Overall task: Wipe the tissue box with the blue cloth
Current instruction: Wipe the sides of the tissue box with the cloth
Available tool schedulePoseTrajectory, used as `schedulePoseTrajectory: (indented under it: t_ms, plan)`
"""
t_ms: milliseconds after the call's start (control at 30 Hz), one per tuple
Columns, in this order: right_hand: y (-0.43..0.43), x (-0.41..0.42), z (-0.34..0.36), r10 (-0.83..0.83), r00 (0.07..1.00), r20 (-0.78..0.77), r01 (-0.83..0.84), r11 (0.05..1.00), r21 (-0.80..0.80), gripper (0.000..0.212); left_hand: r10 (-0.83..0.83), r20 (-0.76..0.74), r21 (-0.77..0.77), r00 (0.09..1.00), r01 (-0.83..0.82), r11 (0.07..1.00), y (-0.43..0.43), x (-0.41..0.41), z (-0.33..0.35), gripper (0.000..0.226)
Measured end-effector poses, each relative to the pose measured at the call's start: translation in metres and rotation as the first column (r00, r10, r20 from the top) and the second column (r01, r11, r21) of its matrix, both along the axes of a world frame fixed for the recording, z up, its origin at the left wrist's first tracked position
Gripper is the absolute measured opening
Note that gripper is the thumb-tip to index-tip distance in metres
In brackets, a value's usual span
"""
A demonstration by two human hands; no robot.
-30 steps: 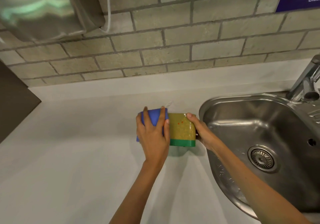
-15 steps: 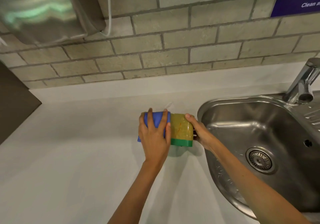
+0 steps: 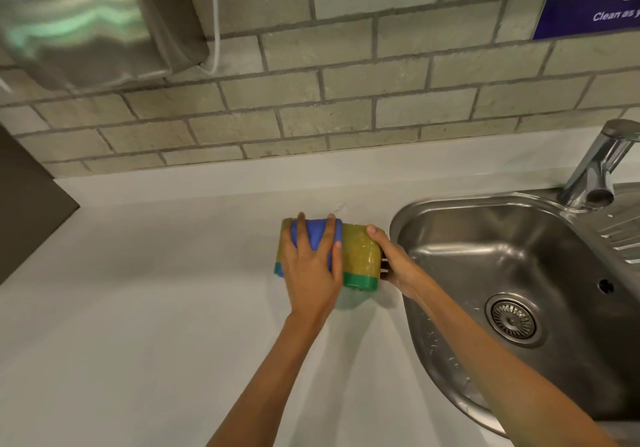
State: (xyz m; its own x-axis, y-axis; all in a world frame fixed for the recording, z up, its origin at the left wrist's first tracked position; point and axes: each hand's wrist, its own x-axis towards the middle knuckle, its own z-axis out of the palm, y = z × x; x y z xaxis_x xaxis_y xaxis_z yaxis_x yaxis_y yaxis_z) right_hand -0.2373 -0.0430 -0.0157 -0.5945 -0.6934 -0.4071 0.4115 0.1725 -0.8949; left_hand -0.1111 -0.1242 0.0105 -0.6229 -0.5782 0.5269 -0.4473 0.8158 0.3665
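A yellow-green tissue box (image 3: 360, 256) with a dark green base band stands on the white counter, just left of the sink. My left hand (image 3: 311, 273) lies flat over its top and near side, pressing a folded blue cloth (image 3: 317, 235) against it, fingers spread over the cloth. My right hand (image 3: 393, 261) grips the box's right end, thumb on its top edge. Much of the box's left half is hidden under the cloth and my left hand.
A steel sink (image 3: 519, 273) with a drain (image 3: 512, 318) lies directly right of the box; its tap (image 3: 595, 173) rises at the back right. A metal wall dispenser (image 3: 86, 21) hangs at upper left. A dark panel (image 3: 24, 211) borders the counter's left.
My left hand with the blue cloth has slid rightward along the box; a strip of yellow box now shows left of the cloth. My right hand keeps its hold.
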Motion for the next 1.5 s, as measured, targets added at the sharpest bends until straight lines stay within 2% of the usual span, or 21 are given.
schedulePoseTrajectory:
  t_ms: [133,233,300,433,500,567,700,767,833,967,1033,1100,1300,1400,1500]
  plan:
    - [0.002,-0.003,0.001,-0.004,1.0,-0.006,0.004,1.0,0.0,0.087,-0.115,0.089,-0.119,0.989,0.125,0.985,0.024,0.003,-0.014,0.046]
    - [0.003,-0.005,0.001,0.016,1.0,-0.015,-0.016,1.0,-0.004,0.083,-0.201,0.125,-0.205,0.971,0.224,0.953,0.011,0.022,-0.025,0.047]
    - [0.003,-0.007,0.0,0.021,1.0,-0.005,-0.021,1.0,-0.005,0.084,-0.168,0.096,-0.182,0.981,0.183,0.966,-0.005,0.033,-0.025,0.046]
    - [0.001,-0.006,-0.001,0.016,1.0,-0.005,-0.016,1.0,-0.019,0.08,0.052,0.009,-0.006,0.999,-0.052,0.999,-0.018,0.015,-0.007,0.047]
    - [0.0,-0.006,-0.002,-0.014,1.0,0.008,0.014,1.0,-0.027,0.077,0.077,0.021,0.015,0.997,-0.077,0.997,-0.006,-0.001,-0.001,0.047]
    - [-0.001,-0.007,-0.002,-0.035,0.999,0.014,0.035,0.999,-0.026,0.076,0.023,0.032,-0.01,0.999,-0.023,1.0,0.013,-0.012,-0.002,0.044]
    - [-0.002,-0.008,-0.002,-0.038,0.999,-0.006,0.038,0.999,0.003,0.059,-0.146,0.102,-0.184,0.984,0.163,0.969,0.027,-0.004,-0.017,0.047]
    - [-0.001,-0.007,-0.001,-0.031,0.999,-0.013,0.031,0.999,-0.009,0.068,-0.169,0.078,-0.201,0.982,0.182,0.963,0.011,0.005,-0.019,0.047]
    - [0.0,-0.005,0.0,-0.037,0.999,0.0,0.037,0.999,-0.027,0.075,-0.098,0.021,-0.126,0.995,0.1,0.987,-0.008,0.009,-0.016,0.046]
    - [-0.002,0.001,0.001,-0.064,0.997,-0.031,0.062,0.997,-0.042,0.058,0.135,-0.087,0.134,0.987,-0.123,0.983,-0.026,0.001,-0.01,0.042]
    - [-0.007,0.003,0.003,-0.11,0.992,-0.059,0.107,0.993,-0.055,0.068,0.191,-0.106,0.169,0.976,-0.171,0.971,-0.018,-0.005,-0.012,0.043]
    - [-0.012,0.004,0.007,-0.157,0.982,-0.104,0.153,0.987,-0.052,0.078,0.187,-0.098,0.169,0.978,-0.169,0.971,-0.001,-0.007,-0.017,0.048]
    - [-0.019,0.01,0.012,-0.249,0.939,-0.237,0.246,0.968,-0.041,0.083,0.032,-0.112,0.174,0.993,-0.012,0.985,0.027,0.0,-0.033,0.053]
    - [-0.025,0.021,0.019,-0.312,0.897,-0.312,0.302,0.95,-0.08,0.093,0.105,-0.213,0.411,0.971,-0.008,0.911,0.025,-0.005,-0.029,0.052]
    - [-0.028,0.031,0.02,-0.324,0.841,-0.433,0.306,0.945,-0.114,0.095,0.245,-0.271,0.656,0.931,-0.008,0.755,0.024,-0.01,-0.022,0.051]
